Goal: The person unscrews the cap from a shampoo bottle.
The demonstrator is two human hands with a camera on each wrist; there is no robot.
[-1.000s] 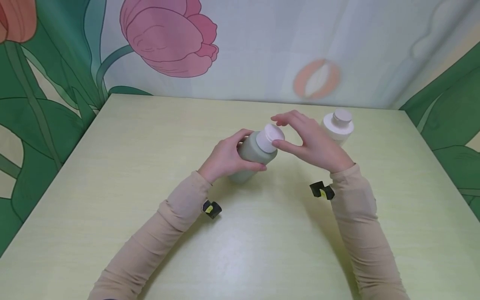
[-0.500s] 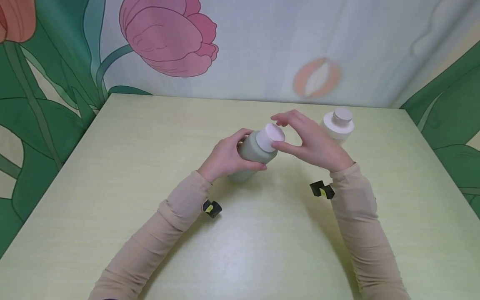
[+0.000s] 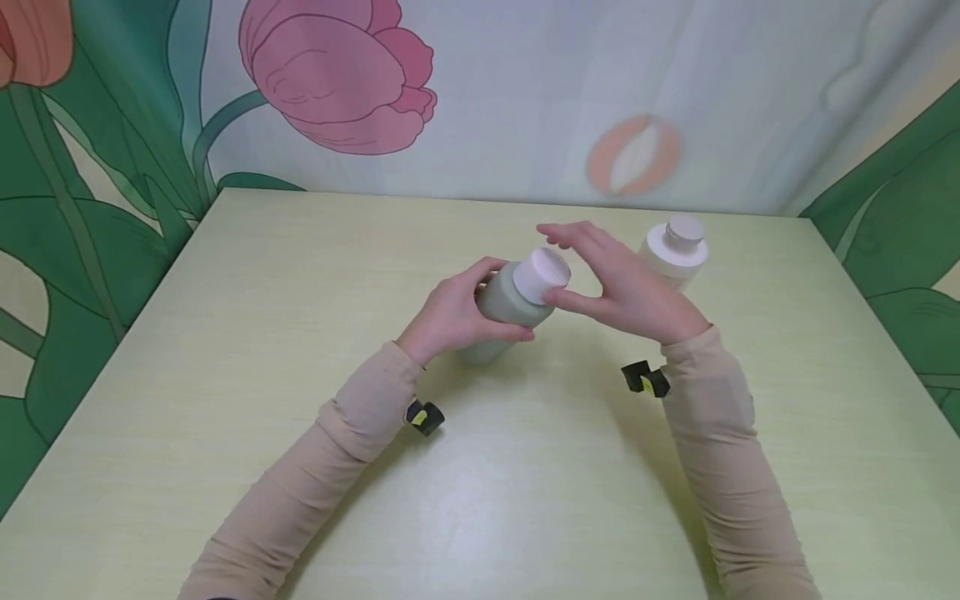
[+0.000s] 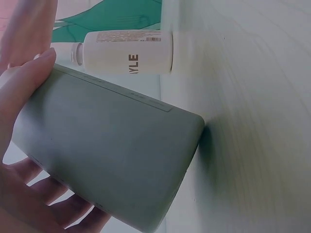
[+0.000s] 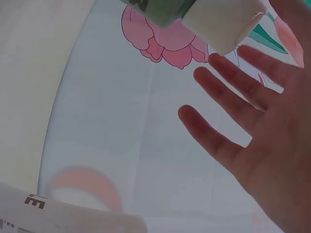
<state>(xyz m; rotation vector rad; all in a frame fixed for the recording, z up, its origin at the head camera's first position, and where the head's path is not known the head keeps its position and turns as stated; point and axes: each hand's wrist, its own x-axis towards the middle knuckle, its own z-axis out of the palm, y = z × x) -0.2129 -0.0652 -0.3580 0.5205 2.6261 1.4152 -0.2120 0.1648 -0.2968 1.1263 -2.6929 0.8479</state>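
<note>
My left hand [image 3: 457,312] grips a grey-green bottle [image 3: 504,302] round its body, thumb on the near side and fingers on the far side. The bottle leans, its white cap [image 3: 543,275] pointing up and to the right. In the left wrist view the bottle's base corner [image 4: 197,124] is close to the table; I cannot tell whether it touches. My right hand [image 3: 622,287] is beside the cap, its thumb tip at the cap's edge. In the right wrist view its fingers [image 5: 209,128] are extended and spread, with the cap [image 5: 224,22] just beyond the fingertips.
A white bottle [image 3: 675,257] with a white cap stands upright behind the right hand, partly hidden by it. The pale wooden table [image 3: 480,500] ends at a curtain [image 3: 510,108] printed with flowers and leaves.
The right hand's fingers have straightened slightly and shifted a little to the left above the cap. The left hand and the bottle have hardly moved.
</note>
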